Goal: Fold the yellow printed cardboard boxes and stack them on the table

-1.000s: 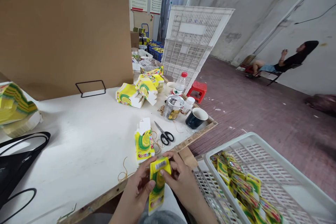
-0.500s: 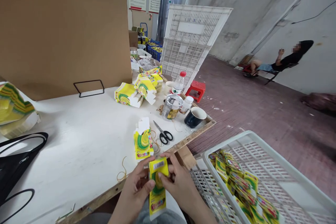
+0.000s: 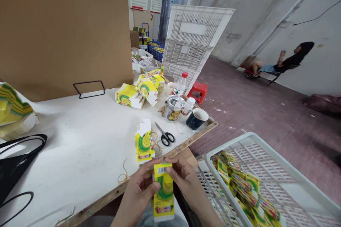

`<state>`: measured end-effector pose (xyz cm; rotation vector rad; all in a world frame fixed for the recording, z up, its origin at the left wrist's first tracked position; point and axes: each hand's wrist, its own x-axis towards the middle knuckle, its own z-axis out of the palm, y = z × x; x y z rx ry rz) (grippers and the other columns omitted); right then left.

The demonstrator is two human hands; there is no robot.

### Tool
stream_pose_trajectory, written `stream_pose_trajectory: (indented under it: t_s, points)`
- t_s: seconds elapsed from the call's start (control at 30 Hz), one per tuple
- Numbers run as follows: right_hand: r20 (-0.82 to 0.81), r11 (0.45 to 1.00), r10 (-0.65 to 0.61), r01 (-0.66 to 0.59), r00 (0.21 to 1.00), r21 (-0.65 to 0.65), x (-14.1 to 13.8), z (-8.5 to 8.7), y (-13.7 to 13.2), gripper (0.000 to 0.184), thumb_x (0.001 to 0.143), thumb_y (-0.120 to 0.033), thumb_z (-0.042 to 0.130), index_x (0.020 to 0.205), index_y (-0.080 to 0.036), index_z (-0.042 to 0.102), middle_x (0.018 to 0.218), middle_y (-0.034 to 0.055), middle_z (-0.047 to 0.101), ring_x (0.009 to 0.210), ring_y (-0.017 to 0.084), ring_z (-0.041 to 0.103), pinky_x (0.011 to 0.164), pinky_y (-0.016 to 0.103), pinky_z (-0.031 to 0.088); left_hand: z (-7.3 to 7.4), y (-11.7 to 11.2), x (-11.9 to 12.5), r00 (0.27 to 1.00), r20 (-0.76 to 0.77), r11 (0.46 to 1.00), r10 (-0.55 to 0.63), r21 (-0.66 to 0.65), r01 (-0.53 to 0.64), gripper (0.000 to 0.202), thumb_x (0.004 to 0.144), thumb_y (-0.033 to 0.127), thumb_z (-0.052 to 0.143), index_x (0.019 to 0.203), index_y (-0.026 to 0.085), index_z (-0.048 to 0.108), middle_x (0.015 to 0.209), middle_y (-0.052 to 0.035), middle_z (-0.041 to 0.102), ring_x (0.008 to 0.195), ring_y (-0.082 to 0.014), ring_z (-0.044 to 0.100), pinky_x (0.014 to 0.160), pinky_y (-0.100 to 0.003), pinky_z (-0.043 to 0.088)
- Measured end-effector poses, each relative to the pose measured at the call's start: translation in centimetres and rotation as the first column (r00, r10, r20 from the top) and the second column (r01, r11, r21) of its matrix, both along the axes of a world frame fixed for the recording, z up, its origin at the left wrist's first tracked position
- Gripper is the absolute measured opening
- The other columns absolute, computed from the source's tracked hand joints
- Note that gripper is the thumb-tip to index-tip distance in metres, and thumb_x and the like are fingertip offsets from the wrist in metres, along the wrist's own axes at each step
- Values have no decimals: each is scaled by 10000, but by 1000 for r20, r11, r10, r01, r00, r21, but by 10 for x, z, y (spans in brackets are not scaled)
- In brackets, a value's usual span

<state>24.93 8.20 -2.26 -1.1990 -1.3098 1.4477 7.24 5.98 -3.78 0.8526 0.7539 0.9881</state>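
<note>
Both my hands hold a small yellow and green carton (image 3: 163,195) upright just off the near edge of the white table (image 3: 80,149). My left hand (image 3: 138,193) grips its left side with the thumb on the front. My right hand (image 3: 185,181) pinches its top flap, where a barcode shows. Another carton of the same kind (image 3: 144,143) stands on the table just beyond, its white flap open. Loose rubber bands (image 3: 124,173) lie beside it.
Scissors (image 3: 165,135), a clear jar (image 3: 173,108), a dark mug (image 3: 196,118) and a bottle (image 3: 180,84) sit near the table's right edge. More yellow cartons (image 3: 138,94) lie farther back. A white crate (image 3: 266,181) of packets is at right. A person (image 3: 287,60) sits far off.
The carton has turned more upright in my hands and its front now faces me. My right hand has shifted to its top flap.
</note>
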Motion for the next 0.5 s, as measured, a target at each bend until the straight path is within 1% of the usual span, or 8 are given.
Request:
stream_pose_trajectory:
  t_s: [0.13, 0.23, 0.27, 0.3, 0.37, 0.4, 0.43, 0.5]
  points:
    - [45, 993, -79, 75, 996, 91, 10, 6, -2, 258, 834, -469, 665, 911, -229, 611, 930, 108, 672, 885, 226, 671, 783, 334, 571, 1, -4, 17, 999, -44, 991, -27, 132, 32, 481, 902, 347, 636, 1356, 210, 555, 1348, -138, 606, 1240, -297, 577, 1021, -411, 481]
    - [348, 965, -193, 114, 917, 235, 44, 23, -6, 288, 843, -499, 619, 869, -215, 659, 889, 110, 668, 820, 231, 661, 717, 330, 558, -1, 3, 16, 951, -306, 955, 43, 292, 51, 472, 927, 317, 588, 1391, 237, 551, 1423, -119, 548, 1324, -283, 512, 1103, -429, 426]
    - [480, 913, -370, 216, 795, 346, 61, 30, -8, 340, 841, -537, 592, 859, -206, 668, 857, 107, 661, 761, 228, 638, 668, 335, 530, -4, 8, 11, 890, -436, 930, 133, 366, 40, 490, 929, 295, 576, 1415, 248, 531, 1465, -108, 508, 1369, -273, 464, 1142, -441, 381]
    - [574, 828, -549, 306, 607, 469, 78, 36, -9, 385, 837, -572, 566, 895, -211, 684, 862, 107, 657, 747, 238, 614, 671, 362, 505, -9, 14, 4, 796, -555, 894, 241, 445, 40, 526, 924, 271, 573, 1445, 254, 498, 1502, -100, 463, 1413, -268, 403, 1177, -465, 324]
    - [644, 716, -698, 304, 313, 628, 106, 46, -12, 510, 833, -666, 488, 978, -217, 679, 986, 134, 635, 926, 317, 578, 822, 466, 454, -22, 27, -11, 556, -698, 831, 451, 556, 24, 584, 912, 220, 551, 1485, 225, 440, 1559, -102, 370, 1472, -276, 286, 1198, -536, 250]
    - [658, 704, -710, 290, 252, 649, 114, 48, -12, 583, 824, -702, 459, 1071, -211, 652, 1033, 155, 616, 943, 336, 560, 844, 490, 429, -30, 33, -19, 468, -732, 812, 495, 581, 49, 589, 878, 185, 568, 1460, 195, 475, 1543, -111, 392, 1473, -297, 273, 1192, -580, 228]
    - [677, 723, -690, 285, 258, 629, 117, 47, -12, 619, 811, -724, 458, 1110, -211, 634, 1034, 163, 605, 883, 320, 556, 803, 472, 430, -38, 38, -25, 416, -764, 813, 493, 575, 92, 543, 862, 158, 573, 1403, 191, 543, 1509, -105, 442, 1458, -302, 306, 1187, -596, 230]
    - [689, 801, -598, 323, 410, 503, 106, 37, -10, 608, 801, -726, 486, 1097, -219, 643, 923, 144, 607, 731, 254, 542, 689, 397, 440, -51, 44, -33, 380, -789, 821, 482, 559, 120, 423, 881, 134, 535, 1286, 183, 649, 1451, -103, 510, 1407, -296, 402, 1164, -572, 316]
